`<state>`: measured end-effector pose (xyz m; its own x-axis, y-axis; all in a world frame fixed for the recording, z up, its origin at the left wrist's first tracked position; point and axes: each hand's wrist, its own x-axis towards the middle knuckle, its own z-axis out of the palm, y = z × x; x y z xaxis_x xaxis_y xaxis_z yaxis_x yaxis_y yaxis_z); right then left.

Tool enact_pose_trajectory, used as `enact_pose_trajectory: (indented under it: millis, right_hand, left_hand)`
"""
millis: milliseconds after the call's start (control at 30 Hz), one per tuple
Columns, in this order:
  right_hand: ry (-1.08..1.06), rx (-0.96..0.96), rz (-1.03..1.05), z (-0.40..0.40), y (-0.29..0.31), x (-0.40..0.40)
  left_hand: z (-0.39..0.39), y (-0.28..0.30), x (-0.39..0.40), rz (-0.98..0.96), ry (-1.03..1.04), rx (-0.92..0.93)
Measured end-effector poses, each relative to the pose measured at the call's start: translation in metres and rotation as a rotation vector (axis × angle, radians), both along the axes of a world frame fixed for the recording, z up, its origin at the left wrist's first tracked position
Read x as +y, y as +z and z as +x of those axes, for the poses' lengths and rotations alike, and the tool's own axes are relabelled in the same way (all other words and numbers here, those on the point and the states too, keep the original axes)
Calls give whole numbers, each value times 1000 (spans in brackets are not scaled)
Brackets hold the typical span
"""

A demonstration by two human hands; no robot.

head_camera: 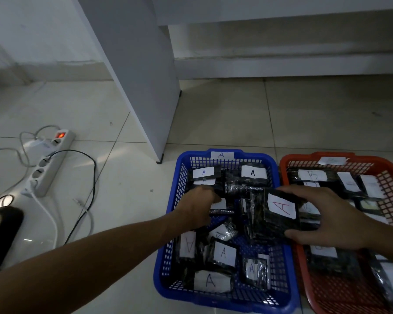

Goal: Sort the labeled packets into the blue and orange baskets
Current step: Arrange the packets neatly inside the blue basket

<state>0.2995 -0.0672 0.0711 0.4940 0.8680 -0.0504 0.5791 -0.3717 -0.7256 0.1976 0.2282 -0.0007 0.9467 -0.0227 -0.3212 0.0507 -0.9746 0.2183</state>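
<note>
A blue basket (168, 257) tagged A sits on the floor, holding several black packets with white A labels. Right of it stands an orange basket (340, 291) with black packets labelled B. My right hand (327, 220) grips a black packet with a red A label (279, 214) over the blue basket's right rim. My left hand (197, 207) reaches into the blue basket, fingers curled down among the packets; what it touches is hidden.
A white power strip (48, 166) with a lit red switch and several cables lies on the tiled floor at left. A white furniture panel (145, 87) stands behind the baskets. A dark object (0, 230) sits at the left edge.
</note>
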Motion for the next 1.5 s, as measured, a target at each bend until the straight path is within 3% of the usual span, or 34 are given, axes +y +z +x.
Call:
enact_pose_trajectory:
  millis: [133,300,667,900,1067,1300,1500]
  right_hand:
    - [-8,-1,0,-1,3,2]
    - [-1,12,-7,-3,4,3]
    - [-5,-6,-2,-5,9,1]
    - [6,-9,-1,-6,11,3]
    - [14,-10,7,-10,12,7]
    - [78,12,11,-19,15,24]
    - [124,4,-35,-27,11,35]
  left_hand:
    - [0,-1,1,-43,-17,30]
    - [-4,-7,-5,64,79,-3]
    - [4,-7,1,-39,136,76]
    - [0,-4,6,-56,98,26]
    - [-13,28,22,-144,121,-76]
    - [-59,74,35,-320,9,-141]
    - [-75,69,39,-151,-140,-4]
